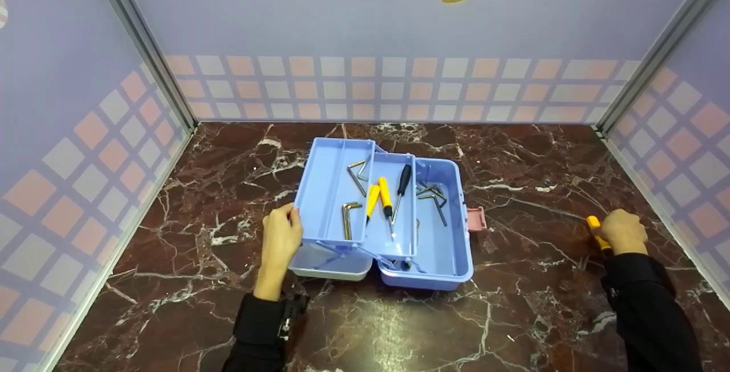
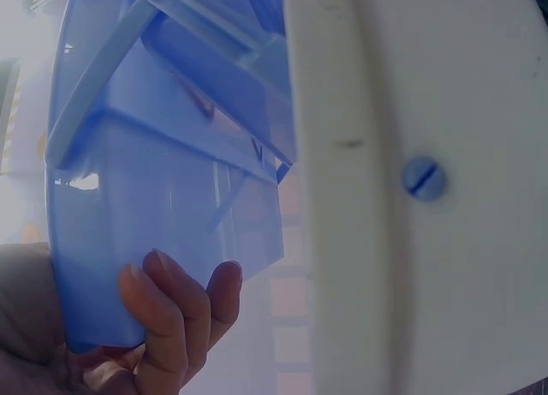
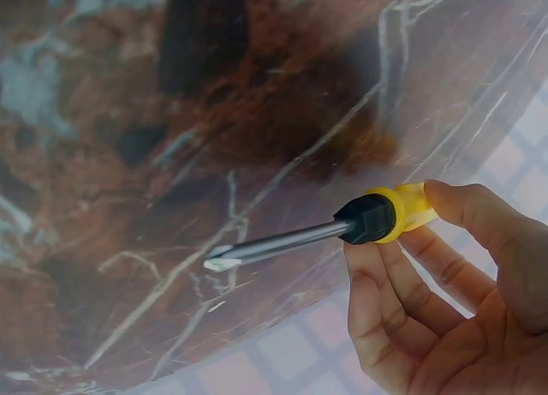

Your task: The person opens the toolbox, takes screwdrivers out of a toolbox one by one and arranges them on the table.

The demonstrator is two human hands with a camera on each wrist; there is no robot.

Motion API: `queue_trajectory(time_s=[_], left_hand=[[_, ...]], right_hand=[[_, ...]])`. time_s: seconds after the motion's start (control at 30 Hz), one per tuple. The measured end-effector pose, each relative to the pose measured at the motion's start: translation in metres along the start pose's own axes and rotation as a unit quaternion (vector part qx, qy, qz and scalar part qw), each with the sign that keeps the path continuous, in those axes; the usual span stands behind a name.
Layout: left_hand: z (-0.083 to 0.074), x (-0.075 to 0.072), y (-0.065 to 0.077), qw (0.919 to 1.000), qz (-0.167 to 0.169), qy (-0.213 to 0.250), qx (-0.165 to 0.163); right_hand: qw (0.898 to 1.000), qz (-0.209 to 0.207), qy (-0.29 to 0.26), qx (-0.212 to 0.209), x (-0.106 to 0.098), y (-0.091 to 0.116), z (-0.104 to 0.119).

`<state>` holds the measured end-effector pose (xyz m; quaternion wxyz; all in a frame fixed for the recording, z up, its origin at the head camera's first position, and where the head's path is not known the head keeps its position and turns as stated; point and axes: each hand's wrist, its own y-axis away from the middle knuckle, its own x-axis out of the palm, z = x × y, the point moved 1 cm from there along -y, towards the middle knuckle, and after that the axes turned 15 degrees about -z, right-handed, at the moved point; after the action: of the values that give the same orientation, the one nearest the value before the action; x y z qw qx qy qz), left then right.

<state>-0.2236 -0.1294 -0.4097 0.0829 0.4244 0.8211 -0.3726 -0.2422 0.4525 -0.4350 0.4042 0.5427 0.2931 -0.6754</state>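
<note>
My left hand holds the outer edge of the upper tray of a light blue toolbox. In the left wrist view its fingers curl against the tray's underside. Off to the right, my right hand grips a screwdriver by its yellow handle, and the bare metal shaft points away from the fingers. Hex keys lie in the upper tray. Yellow-handled screwdrivers and a black-handled screwdriver rest in the lower tray. More hex keys are in the box's bottom.
The toolbox stands opened on a dark marbled table, its pale lid folded out beneath the upper tray. A pink latch sticks out on the right side. Patterned walls enclose the table at the back and both sides.
</note>
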Motion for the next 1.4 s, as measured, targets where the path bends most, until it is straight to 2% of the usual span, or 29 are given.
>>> queue_trajectory(time_s=[0.5,0.7,0.87,1.07,1.2,1.4], left_hand=[[0.0,-0.002,-0.001,0.9998,0.017,-0.001,-0.009],[0.0,-0.002,0.0,0.9999,0.008,-0.001,-0.009],[0.0,-0.002,0.0,1.0,0.004,0.002,-0.007],[-0.001,-0.001,0.0,1.0,0.003,0.002,-0.009],[0.0,0.0,0.001,1.0,0.002,0.002,-0.005],[-0.001,-0.001,0.0,1.0,0.002,0.001,-0.002]], right_hand=[[1.0,0.0,0.0,0.007,0.007,0.0,-0.009],[1.0,-0.003,0.002,-0.003,0.009,0.002,-0.009],[1.0,0.011,0.005,-0.009,0.008,0.003,-0.008],[1.0,0.026,0.001,-0.001,-0.003,0.006,-0.006],[1.0,0.013,0.005,-0.01,-0.014,0.004,0.0],[0.999,-0.009,-0.004,-0.035,-0.035,-0.002,0.024]])
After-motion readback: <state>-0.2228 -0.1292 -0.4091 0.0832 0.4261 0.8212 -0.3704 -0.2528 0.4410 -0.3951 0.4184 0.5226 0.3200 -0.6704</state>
